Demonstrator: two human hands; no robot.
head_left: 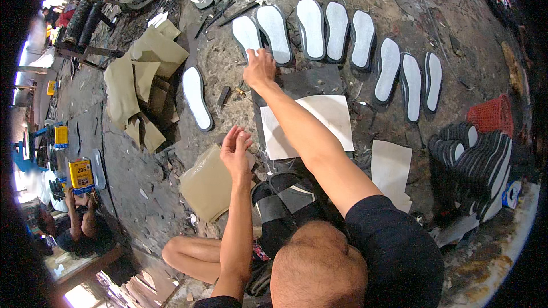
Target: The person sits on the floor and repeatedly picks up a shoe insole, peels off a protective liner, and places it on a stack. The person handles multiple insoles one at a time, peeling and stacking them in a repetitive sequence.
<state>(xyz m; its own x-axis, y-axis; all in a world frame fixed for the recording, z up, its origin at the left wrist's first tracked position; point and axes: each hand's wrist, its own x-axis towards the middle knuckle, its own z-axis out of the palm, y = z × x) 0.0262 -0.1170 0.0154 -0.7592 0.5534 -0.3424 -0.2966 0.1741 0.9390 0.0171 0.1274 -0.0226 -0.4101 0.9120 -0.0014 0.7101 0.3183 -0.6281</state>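
Clock hours are taken from the middle of my view. Near 9 o'clock stands a yellow can [81, 175], with a co-worker [85, 231] sitting at 8. Toward 10, khaki sheets [121, 88] lie heaped on the floor [137, 174], and right of them is a lone white-topped sole [197, 98]. Toward 8, nearer me, is a flat khaki pile [206, 191]. My left hand [236, 147], between 8 and 9, is empty, its fingers loosely bent, beside that pile. Between 11 and 12 lies the first sole of the row [246, 31]; my right hand [261, 69] has its fingertips at that sole's near end, though I cannot tell whether they grip it. Seven more soles [337, 31] curve from 12 round past 2. A black sheet [319, 80] lies at 1, under a white sheet [334, 120] at 2. Between 3 and 4 is a pale offcut [391, 165]. At 3, farther out, dark soles [476, 157] are stacked close by a red basket [492, 114].
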